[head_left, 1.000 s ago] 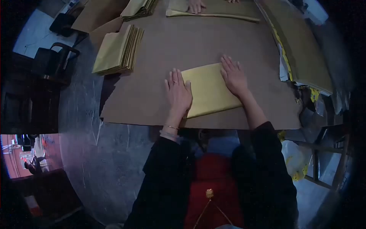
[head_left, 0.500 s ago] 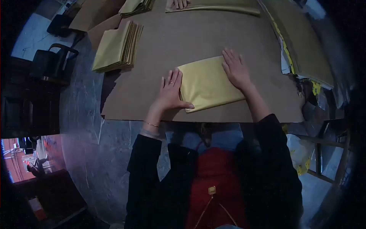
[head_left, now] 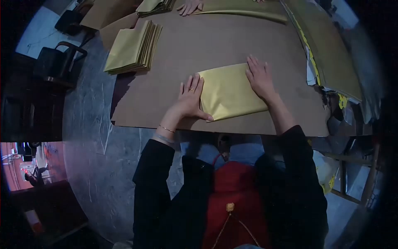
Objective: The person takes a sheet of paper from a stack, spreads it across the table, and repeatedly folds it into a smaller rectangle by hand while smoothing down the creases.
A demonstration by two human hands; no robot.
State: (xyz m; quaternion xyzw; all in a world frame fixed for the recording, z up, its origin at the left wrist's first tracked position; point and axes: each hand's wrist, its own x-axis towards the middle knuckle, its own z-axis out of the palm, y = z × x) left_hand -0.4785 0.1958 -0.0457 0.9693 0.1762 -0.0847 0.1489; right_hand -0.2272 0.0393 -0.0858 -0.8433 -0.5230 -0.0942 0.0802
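Observation:
A folded sheet of yellow-gold material (head_left: pixel 230 92) lies flat in front of me on a brown cardboard surface (head_left: pixel 199 45). My left hand (head_left: pixel 190 99) presses along its left edge, fingers stretched out and the thumb on the near left corner. At the opposite side, my right hand (head_left: pixel 260 81) rests flat with the fingers on the sheet's right edge. I cannot tell whether the material is paper or cloth. Part of its right end is hidden beneath my right hand and wrist.
A stack of folded gold pieces (head_left: pixel 132 47) sits at the left edge, with another stack (head_left: pixel 154 6) behind it. Across the table, another person's hand (head_left: pixel 190 6) touches a larger gold sheet (head_left: pixel 240 9). Large cardboard sheets (head_left: pixel 327 50) stand at the right, and a chair (head_left: pixel 58 64) is at left.
The view has shifted slightly. My hands stay almost in place on the folded sheet. Across the table, the other person's hand has slid to the left edge of the larger sheet.

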